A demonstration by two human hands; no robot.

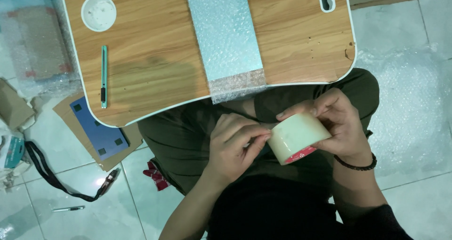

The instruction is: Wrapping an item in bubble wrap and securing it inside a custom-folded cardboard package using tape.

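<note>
While the person sits cross-legged on the tiled floor [414, 174], both hands work over the lap below the near edge of a low wooden lap table [155, 56]. Right hand [336, 124] grasps a roll of pale tape [297, 137], fingers wrapped round its far side, thumb over the top; roll is tilted, red inner core showing at its lower end. Left hand [233, 146] is touching the roll's left face, fingertips [263, 137] pinched against the tape surface; can't tell if a loose tape end is caught between them. Dark bead bracelet [358, 164] on the right wrist. On the table: a long item wrapped in bubble wrap [226, 37] lying lengthwise down the middle, wrap overhanging the near edge; a teal utility knife [103, 75] near the left edge; a round white cup recess [98, 12] at the far left corner. On the floor left: blue flat board on cardboard [99, 132], black strap [47, 172], a pen [68, 208]. More bubble wrap sheet [414, 94] on the floor right.
</note>
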